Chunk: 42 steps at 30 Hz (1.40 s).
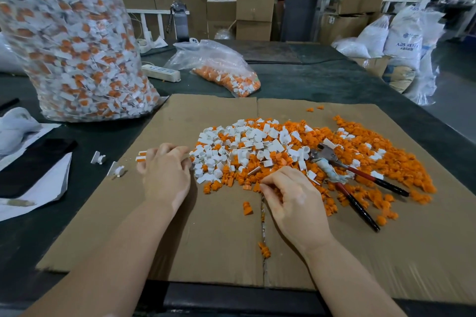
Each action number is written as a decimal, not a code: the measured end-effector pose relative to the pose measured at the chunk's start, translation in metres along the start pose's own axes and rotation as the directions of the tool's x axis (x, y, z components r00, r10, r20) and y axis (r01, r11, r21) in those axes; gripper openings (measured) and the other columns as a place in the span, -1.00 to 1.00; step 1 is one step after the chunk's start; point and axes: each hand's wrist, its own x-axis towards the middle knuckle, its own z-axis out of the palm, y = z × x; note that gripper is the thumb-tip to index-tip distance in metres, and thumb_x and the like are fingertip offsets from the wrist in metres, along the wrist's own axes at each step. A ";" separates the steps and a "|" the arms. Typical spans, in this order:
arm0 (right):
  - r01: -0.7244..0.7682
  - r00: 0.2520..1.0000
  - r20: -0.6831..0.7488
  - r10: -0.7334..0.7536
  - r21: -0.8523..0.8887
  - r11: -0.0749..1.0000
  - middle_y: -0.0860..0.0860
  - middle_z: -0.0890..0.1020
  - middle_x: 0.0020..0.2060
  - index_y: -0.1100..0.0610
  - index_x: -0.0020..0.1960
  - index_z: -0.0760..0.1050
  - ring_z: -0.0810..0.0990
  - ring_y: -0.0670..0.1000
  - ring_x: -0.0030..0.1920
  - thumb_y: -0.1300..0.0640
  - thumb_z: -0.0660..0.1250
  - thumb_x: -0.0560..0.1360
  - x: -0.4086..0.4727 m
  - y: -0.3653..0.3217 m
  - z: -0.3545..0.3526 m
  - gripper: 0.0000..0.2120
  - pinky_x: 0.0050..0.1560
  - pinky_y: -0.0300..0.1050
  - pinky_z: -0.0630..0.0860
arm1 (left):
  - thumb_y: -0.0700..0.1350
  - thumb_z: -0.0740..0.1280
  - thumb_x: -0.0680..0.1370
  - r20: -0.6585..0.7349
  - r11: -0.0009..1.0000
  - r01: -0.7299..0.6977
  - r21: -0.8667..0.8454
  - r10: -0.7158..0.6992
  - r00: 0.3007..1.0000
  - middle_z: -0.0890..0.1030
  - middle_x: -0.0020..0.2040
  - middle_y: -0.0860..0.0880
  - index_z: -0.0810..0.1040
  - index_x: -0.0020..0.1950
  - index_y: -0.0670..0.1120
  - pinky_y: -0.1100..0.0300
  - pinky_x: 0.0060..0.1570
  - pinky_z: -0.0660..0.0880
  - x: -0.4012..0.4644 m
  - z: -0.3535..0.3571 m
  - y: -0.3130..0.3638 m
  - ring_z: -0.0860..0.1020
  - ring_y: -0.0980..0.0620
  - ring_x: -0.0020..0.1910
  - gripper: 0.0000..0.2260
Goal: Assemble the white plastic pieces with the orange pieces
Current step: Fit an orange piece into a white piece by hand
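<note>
A mixed heap lies on a cardboard sheet (206,239): white plastic pieces (244,141) mostly on its left, orange pieces (360,162) on its right and near side. My left hand (164,172) sits at the heap's left edge with its fingers curled, gripping white-and-orange pieces (141,156) that stick out past its knuckles. My right hand (291,195) rests on the heap's near edge. Its thumb and forefinger pinch an orange piece there, mostly hidden by the fingers.
Red-handled pliers (360,175) lie across the heap on the right. Two loose white pieces (98,157) sit left of the cardboard. A large bag of assembled parts (72,41) stands at back left, with a smaller bag (221,69) and a power strip (161,72) behind. A black phone (33,165) lies at left.
</note>
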 end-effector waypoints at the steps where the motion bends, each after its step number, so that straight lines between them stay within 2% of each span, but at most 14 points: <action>1: 0.000 1.000 -0.001 0.000 -0.002 1.000 0.00 0.58 -0.28 0.20 -0.21 0.58 0.55 -0.01 -0.21 0.29 0.44 0.41 0.000 0.000 0.000 -0.94 -0.19 -0.17 0.53 | -0.08 0.27 0.58 0.020 1.000 0.013 0.013 -0.013 1.000 0.51 0.18 -0.02 0.59 0.16 0.03 0.00 0.15 0.16 0.002 0.001 0.000 0.30 -0.08 0.22 -0.80; 5: -0.004 1.000 0.008 0.004 0.009 1.000 0.01 0.58 -0.28 0.20 -0.21 0.58 0.55 0.00 -0.21 0.29 0.44 0.41 0.000 0.000 0.000 -0.94 -0.21 -0.14 0.54 | -0.07 0.32 0.55 -0.020 0.999 0.022 -0.035 -0.023 1.000 0.53 0.08 -0.02 0.62 -0.01 0.00 0.04 0.08 0.19 0.003 -0.004 0.006 0.35 -0.09 0.16 -0.90; 7: -0.001 1.000 0.006 0.001 0.016 1.000 0.01 0.59 -0.26 0.21 -0.19 0.59 0.56 0.00 -0.20 0.29 0.43 0.42 0.000 -0.001 0.001 -0.96 -0.20 -0.13 0.55 | -0.11 0.33 0.54 -0.036 0.972 -0.063 -0.226 0.056 0.998 0.54 0.01 -0.01 0.59 -0.08 0.01 0.22 -0.03 0.28 -0.001 -0.011 0.017 0.45 0.01 0.02 -0.95; 9: -0.007 1.000 -0.002 0.007 0.046 0.999 0.03 0.62 -0.21 0.23 -0.10 0.61 0.59 0.00 -0.15 0.29 0.41 0.44 0.000 -0.001 0.001 -0.95 -0.13 -0.11 0.58 | -0.14 0.33 0.54 0.084 0.885 -0.116 -0.450 0.171 0.982 0.56 -0.10 0.08 0.52 -0.15 0.09 0.41 -0.21 0.35 -0.010 -0.017 0.034 0.51 0.19 -0.18 -0.86; 10: -0.019 1.000 0.001 0.019 0.069 0.997 0.05 0.64 -0.15 0.24 -0.02 0.61 0.61 0.00 -0.10 0.30 0.40 0.45 0.000 -0.002 0.001 -0.88 -0.06 -0.11 0.58 | -0.15 0.33 0.54 0.156 0.844 -0.125 -0.522 0.238 0.959 0.57 -0.17 0.13 0.50 -0.18 0.14 0.42 -0.24 0.38 -0.017 -0.020 0.042 0.52 0.22 -0.25 -0.81; 12: -0.047 0.999 0.015 0.046 0.127 0.991 0.06 0.65 -0.03 0.23 0.14 0.57 0.61 -0.03 0.01 0.29 0.36 0.47 0.000 -0.003 0.000 -0.76 0.07 -0.15 0.55 | -0.17 0.34 0.53 0.236 0.793 -0.157 -0.589 0.354 0.905 0.56 -0.25 0.19 0.50 -0.21 0.19 0.43 -0.23 0.37 -0.030 -0.020 0.057 0.52 0.24 -0.27 -0.75; 14: -0.070 0.998 0.013 0.069 0.175 0.982 0.05 0.64 0.01 0.22 0.18 0.55 0.59 -0.06 0.06 0.28 0.35 0.48 0.000 -0.004 -0.003 -0.73 0.11 -0.21 0.52 | -0.17 0.35 0.52 0.255 0.761 -0.160 -0.628 0.396 0.882 0.57 -0.24 0.21 0.51 -0.21 0.21 0.51 -0.22 0.35 -0.041 -0.017 0.068 0.51 0.27 -0.21 -0.75; 20: -0.134 0.989 -0.031 0.146 0.243 0.961 0.00 0.63 -0.18 0.21 -0.02 0.57 0.60 -0.08 -0.14 0.35 0.41 0.42 -0.002 -0.003 -0.006 -0.84 -0.09 -0.31 0.55 | -0.18 0.45 0.43 0.385 0.535 0.177 -0.826 0.306 0.871 0.67 -0.16 0.04 0.59 -0.09 0.09 0.43 -0.24 0.49 -0.056 -0.008 0.074 0.63 0.15 -0.17 -0.82; 24: -0.131 0.991 0.014 0.132 0.226 0.965 0.02 0.62 -0.20 0.23 -0.05 0.55 0.61 -0.05 -0.15 0.35 0.41 0.41 -0.002 -0.002 -0.005 -0.86 -0.14 -0.17 0.60 | -0.22 0.48 0.40 0.396 0.517 0.209 -0.830 0.284 0.873 0.63 -0.05 0.04 0.58 -0.01 0.04 0.35 -0.13 0.53 -0.058 -0.005 0.073 0.61 0.12 -0.09 -0.75; 26: -0.138 0.990 0.044 0.131 0.230 0.963 0.02 0.63 -0.19 0.22 -0.04 0.55 0.61 -0.05 -0.14 0.33 0.41 0.42 -0.002 -0.001 -0.004 -0.87 -0.12 -0.12 0.60 | -0.26 0.47 0.41 0.365 0.525 0.180 -0.832 0.273 0.890 0.62 -0.02 0.05 0.56 0.04 0.00 0.40 -0.16 0.51 -0.058 -0.005 0.072 0.59 0.20 -0.12 -0.72; 28: -0.129 0.991 0.042 0.123 0.219 0.967 0.00 0.63 -0.18 0.20 -0.04 0.56 0.61 -0.06 -0.13 0.33 0.40 0.44 -0.002 -0.002 -0.003 -0.88 -0.10 -0.12 0.60 | -0.31 0.44 0.42 0.314 0.512 0.136 -0.848 0.279 0.908 0.62 -0.02 0.03 0.54 0.05 -0.04 0.45 -0.20 0.48 -0.059 -0.005 0.070 0.58 0.25 -0.15 -0.72; 32: -0.119 0.991 -0.031 0.128 0.209 0.971 0.00 0.64 -0.17 0.20 -0.02 0.59 0.61 -0.06 -0.11 0.38 0.36 0.45 -0.001 -0.001 -0.003 -0.84 -0.07 -0.14 0.59 | -0.36 0.41 0.44 0.246 0.552 0.035 -0.833 0.313 0.917 0.64 -0.03 0.03 0.53 0.01 -0.01 0.42 -0.09 0.46 -0.061 -0.002 0.067 0.57 0.21 -0.06 -0.71; 36: -0.040 0.999 0.014 0.038 0.207 0.977 0.05 0.63 -0.09 0.24 0.05 0.61 0.59 -0.03 -0.02 0.40 0.34 0.45 0.000 -0.002 -0.004 -0.79 0.03 -0.14 0.56 | -0.41 0.39 0.43 0.224 0.556 -0.002 -0.831 0.338 0.914 0.62 -0.06 0.04 0.52 -0.03 0.05 0.39 -0.07 0.47 -0.063 0.000 0.066 0.56 0.24 -0.10 -0.65; 42: -0.047 0.999 0.013 0.045 0.190 0.981 0.04 0.61 -0.20 0.25 -0.12 0.60 0.58 -0.03 -0.13 0.34 0.40 0.43 0.002 -0.002 -0.005 -0.95 -0.06 -0.14 0.55 | -0.35 0.42 0.42 0.281 0.595 0.029 -0.804 0.337 0.899 0.59 -0.10 0.10 0.56 0.08 -0.01 0.40 -0.13 0.49 -0.062 0.003 0.065 0.55 0.27 -0.17 -0.67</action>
